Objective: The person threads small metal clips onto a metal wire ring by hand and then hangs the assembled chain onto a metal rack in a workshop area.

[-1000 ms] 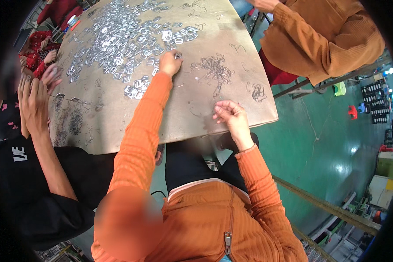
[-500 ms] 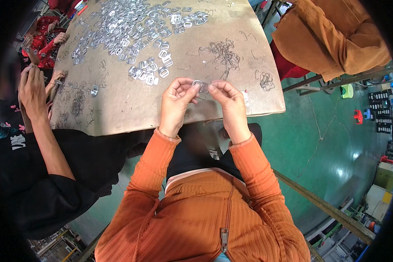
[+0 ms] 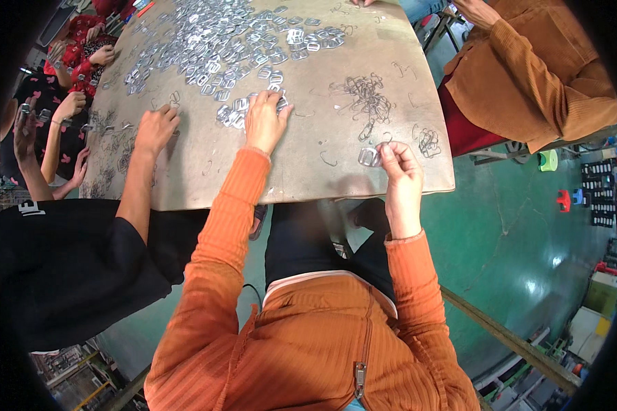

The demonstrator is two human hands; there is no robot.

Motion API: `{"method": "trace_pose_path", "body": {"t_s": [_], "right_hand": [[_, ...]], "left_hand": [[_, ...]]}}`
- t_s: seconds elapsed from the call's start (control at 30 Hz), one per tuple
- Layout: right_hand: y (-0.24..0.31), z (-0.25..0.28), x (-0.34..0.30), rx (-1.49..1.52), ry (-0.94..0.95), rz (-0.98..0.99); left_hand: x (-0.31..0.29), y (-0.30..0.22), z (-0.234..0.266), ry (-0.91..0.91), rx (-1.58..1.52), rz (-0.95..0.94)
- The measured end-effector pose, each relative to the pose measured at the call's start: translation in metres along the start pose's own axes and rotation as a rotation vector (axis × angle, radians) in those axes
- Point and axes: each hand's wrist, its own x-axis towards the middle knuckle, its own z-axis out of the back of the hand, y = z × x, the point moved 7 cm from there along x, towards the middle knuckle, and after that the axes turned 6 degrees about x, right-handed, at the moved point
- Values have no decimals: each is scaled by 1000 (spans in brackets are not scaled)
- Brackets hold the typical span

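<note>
My left hand [image 3: 266, 122] reaches over the near edge of the pile of silver metal buckles [image 3: 216, 51]. Its thumb is spread, and the fingertips rest on or just over a few buckles [image 3: 275, 81], partly hiding them. Above the table's near right part, my right hand [image 3: 401, 168] pinches a thin bent wire hook [image 3: 389, 139] between thumb and forefinger. A silver buckle [image 3: 369, 157] is at those fingertips, seemingly on the wire; the exact join is too small to tell. Past it lies a tangle of wire hooks [image 3: 367, 96].
The brown-covered table [image 3: 308, 157] has a smaller hook heap [image 3: 428, 142] near its right edge. At left, a person in black has a hand [image 3: 158, 129] over the table; others sit beyond. Someone in a brown corduroy jacket [image 3: 528, 75] sits at the right.
My hands were together at the buckle; the left has let go and moved forward to the pile. My right has moved right and nearer with the buckle. The person in black has lowered a hand.
</note>
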Motion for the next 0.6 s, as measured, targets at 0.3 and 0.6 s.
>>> {"method": "trace_pose_path", "body": {"t_s": [0.3,0.6], "right_hand": [[-18,-35,-8,-116,169,-56],[-15,-73,10,-300,235,70]], "left_hand": [[-1,10,-5,332,-745,597],[-20,-60,50,262,-1069,474]]}}
